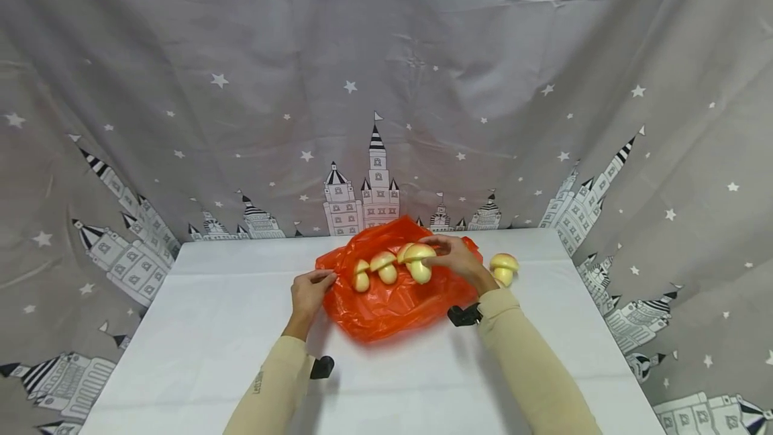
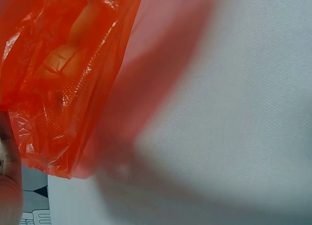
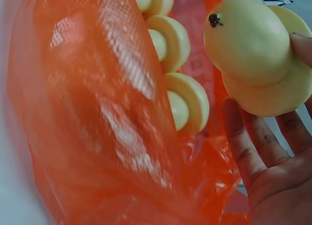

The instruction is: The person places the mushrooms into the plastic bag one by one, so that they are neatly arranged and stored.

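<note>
A red plastic bag (image 1: 398,317) lies spread on the table with its mouth open. My left hand (image 1: 309,295) pinches the bag's left edge; in the left wrist view only part of that hand (image 2: 9,186) shows. Over the bag, my right hand (image 1: 455,259) grips a yellow toy mushroom (image 1: 419,268) by its cap, the rounded stem (image 3: 246,42) facing the right wrist camera. Three more toy mushrooms sit in a row in the bag, among them a left one (image 1: 361,276) and a middle one (image 1: 384,267). The third is partly hidden behind the held mushroom.
Another toy mushroom (image 1: 504,268) stands on the white tablecloth (image 1: 386,381), right of the bag and close to my right wrist. Behind the table hangs a grey curtain (image 1: 386,39) with printed stars and castles.
</note>
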Motion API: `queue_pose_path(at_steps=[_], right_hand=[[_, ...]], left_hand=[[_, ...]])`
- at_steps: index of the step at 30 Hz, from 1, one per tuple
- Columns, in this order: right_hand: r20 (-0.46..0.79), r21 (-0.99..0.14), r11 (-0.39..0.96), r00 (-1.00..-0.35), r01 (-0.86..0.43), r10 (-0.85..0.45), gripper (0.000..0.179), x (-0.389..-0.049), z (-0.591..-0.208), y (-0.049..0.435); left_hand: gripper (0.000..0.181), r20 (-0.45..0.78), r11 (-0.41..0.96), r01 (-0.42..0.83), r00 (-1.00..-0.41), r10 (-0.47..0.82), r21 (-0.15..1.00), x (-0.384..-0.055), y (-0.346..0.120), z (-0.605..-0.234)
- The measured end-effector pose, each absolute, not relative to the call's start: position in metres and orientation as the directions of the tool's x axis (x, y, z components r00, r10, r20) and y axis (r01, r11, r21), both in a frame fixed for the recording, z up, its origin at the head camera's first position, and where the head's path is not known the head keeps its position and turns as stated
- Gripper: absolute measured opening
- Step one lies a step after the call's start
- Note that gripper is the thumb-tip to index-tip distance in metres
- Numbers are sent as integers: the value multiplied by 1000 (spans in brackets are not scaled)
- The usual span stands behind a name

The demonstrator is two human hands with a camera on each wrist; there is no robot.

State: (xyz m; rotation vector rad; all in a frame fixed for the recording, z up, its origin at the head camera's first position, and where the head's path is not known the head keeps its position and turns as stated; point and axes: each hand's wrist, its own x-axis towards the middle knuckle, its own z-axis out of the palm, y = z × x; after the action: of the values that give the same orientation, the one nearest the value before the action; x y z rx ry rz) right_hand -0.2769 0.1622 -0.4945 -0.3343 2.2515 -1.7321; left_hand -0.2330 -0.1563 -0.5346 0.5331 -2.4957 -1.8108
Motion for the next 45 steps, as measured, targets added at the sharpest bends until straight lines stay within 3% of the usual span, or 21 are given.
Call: queue_pose_path(at_steps=[17,30,45], right_hand=[[-117,-929,367,-895,-55,-430,43,-282,-507,128],[-239,-875,478,-793,-75,-560,40,-285,-506,106],[-243,-813,559,-778,-162,-579,40,-285,-508,80]], left_hand=[[25,-163,294,-246,-946,-282,924,-232,-156,-536],[26,-196,293,-284,-935,-295,913,-231,-157,-537],[26,-196,302,-287,-934,-297,909,-231,-160,-539]])
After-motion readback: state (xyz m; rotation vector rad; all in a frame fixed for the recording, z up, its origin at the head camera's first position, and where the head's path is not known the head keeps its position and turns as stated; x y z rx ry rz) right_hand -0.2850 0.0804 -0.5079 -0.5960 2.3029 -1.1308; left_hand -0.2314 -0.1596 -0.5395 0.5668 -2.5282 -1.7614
